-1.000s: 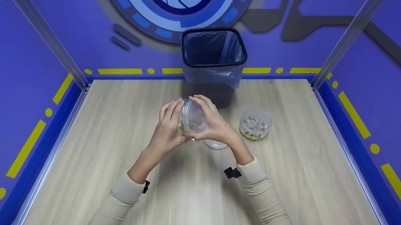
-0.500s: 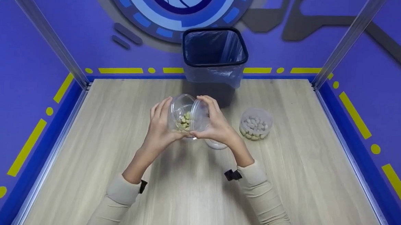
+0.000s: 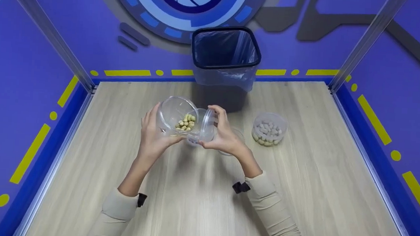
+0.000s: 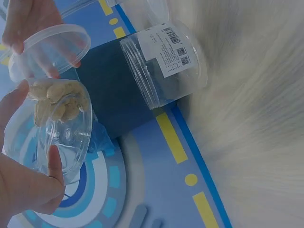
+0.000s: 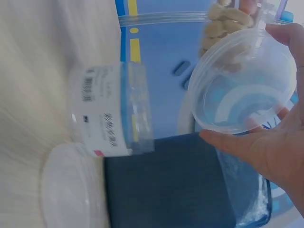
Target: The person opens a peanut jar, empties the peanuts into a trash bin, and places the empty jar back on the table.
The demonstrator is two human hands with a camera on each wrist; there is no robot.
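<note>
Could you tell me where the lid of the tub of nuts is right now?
In the head view the lid is pinched in the right hand, just right of the opened tub that the left hand holds.

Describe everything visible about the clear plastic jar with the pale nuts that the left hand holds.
The clear round plastic jar is transparent, thin-walled and wide-mouthed, with its lid off. It is tilted, mouth turned toward the camera and the right hand, held above the light wooden table. A small heap of pale beige nuts lies against its lower wall. The left hand grips it from below and behind, fingers curled round the wall. The clear round lid, held in the right hand, stands at its mouth.
</note>
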